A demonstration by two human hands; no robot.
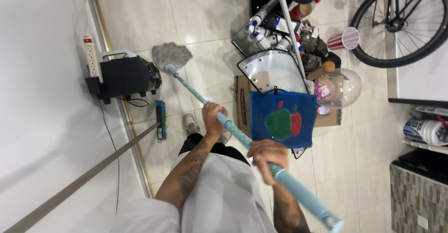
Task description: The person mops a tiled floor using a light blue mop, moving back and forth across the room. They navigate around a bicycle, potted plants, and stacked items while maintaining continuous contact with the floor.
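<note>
Light-blue mop handle (pixel 242 137) runs diagonally — left hand (pixel 213 117) wrapped nearer the grey mop head (pixel 171 55), right hand (pixel 267 157) clenched farther up.

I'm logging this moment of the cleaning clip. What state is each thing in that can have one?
left hand: shut on the mop handle, lower down
right hand: shut on the mop handle, higher up
mop handle: slanted, held in both hands
mop head: on the tiled floor
broom: head on the floor, stick slanted near the wall
power strip: red light on
bicycle wheel: upright
</note>
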